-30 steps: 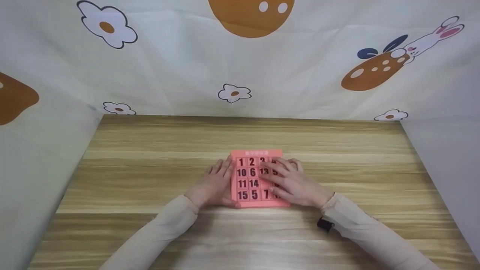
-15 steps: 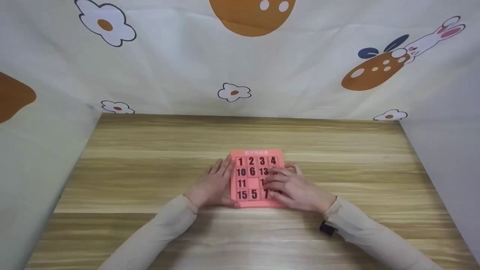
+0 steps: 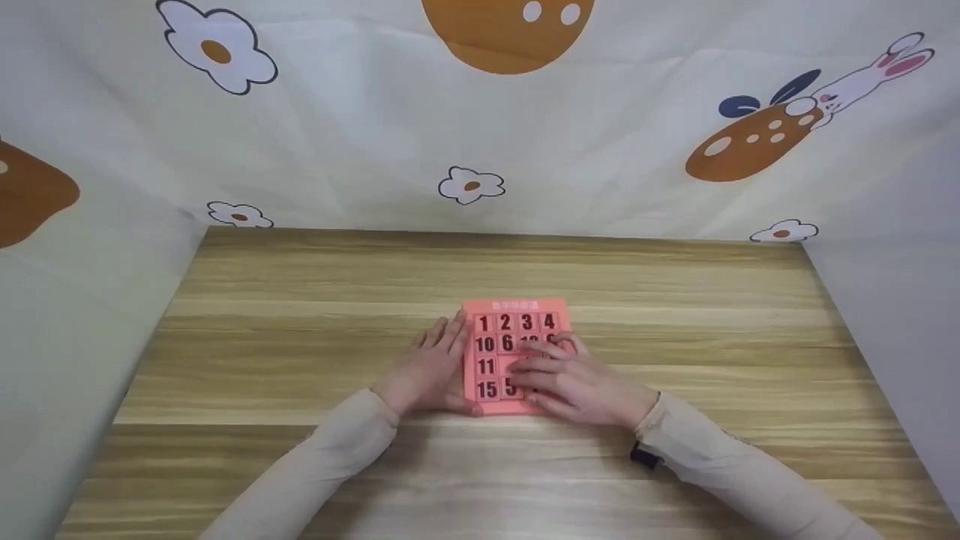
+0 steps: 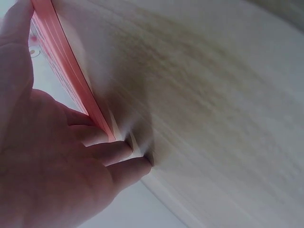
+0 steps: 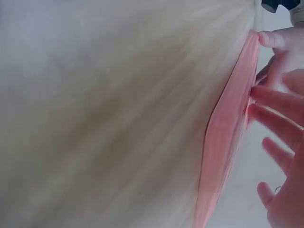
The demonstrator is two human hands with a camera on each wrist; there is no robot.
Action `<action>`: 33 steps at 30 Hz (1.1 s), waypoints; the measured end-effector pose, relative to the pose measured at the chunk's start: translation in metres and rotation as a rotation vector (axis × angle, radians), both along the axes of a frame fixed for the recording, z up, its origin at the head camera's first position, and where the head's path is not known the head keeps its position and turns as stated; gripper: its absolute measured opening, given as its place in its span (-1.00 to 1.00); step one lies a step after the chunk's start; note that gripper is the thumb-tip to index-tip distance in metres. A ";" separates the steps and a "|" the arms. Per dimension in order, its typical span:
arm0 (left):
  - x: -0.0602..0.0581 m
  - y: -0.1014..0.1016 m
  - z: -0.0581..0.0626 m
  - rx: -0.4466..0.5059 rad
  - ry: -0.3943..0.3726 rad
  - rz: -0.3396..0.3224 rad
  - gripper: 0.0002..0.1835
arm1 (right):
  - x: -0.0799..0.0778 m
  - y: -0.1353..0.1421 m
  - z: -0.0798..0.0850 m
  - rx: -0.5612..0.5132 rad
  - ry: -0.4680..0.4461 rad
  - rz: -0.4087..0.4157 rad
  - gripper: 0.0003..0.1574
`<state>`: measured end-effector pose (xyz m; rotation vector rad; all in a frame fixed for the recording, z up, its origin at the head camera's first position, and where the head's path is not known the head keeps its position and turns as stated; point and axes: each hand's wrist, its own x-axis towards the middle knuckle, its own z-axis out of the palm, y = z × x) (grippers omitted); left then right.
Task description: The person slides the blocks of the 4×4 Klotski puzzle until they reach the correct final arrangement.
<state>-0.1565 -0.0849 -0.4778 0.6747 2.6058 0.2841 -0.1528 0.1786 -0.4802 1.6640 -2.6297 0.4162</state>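
A pink number sliding puzzle (image 3: 553,305) lies flat on the table in the head view. My left hand (image 3: 421,377) rests along its left edge, fingers extended, thumb at the near left corner. In the left wrist view its fingertips (image 4: 142,164) touch the tabletop beside the pink frame. My right hand (image 3: 589,384) reaches over the puzzle from the right, fingertips on the tiles around the third row. Tiles 1 to 4 show in the top row. Tile 11 (image 3: 486,367) has a gap to its right, partly under my fingers, which hide several tiles.
The wood-grain table (image 3: 315,285) extends around the puzzle. A pale cloth backdrop (image 3: 337,127) with flowers and orange shapes stands behind and at the sides. A dark band (image 3: 645,454) is at my right wrist.
Tile 14 has slid one place right in the third row, leaving the gap next to tile 11. My right hand has then shifted left across the tiles. My left hand stays put.
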 end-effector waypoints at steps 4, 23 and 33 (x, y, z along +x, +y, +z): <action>0.000 0.001 0.001 0.003 -0.004 -0.004 0.36 | -0.002 0.002 0.000 0.007 0.018 0.020 -0.60; -0.001 0.000 0.002 -0.003 0.011 -0.004 0.37 | -0.007 0.002 0.002 0.062 0.049 0.032 -0.55; -0.001 -0.001 -0.001 -0.001 0.019 -0.010 0.37 | -0.010 0.004 0.004 0.013 0.015 0.000 -0.57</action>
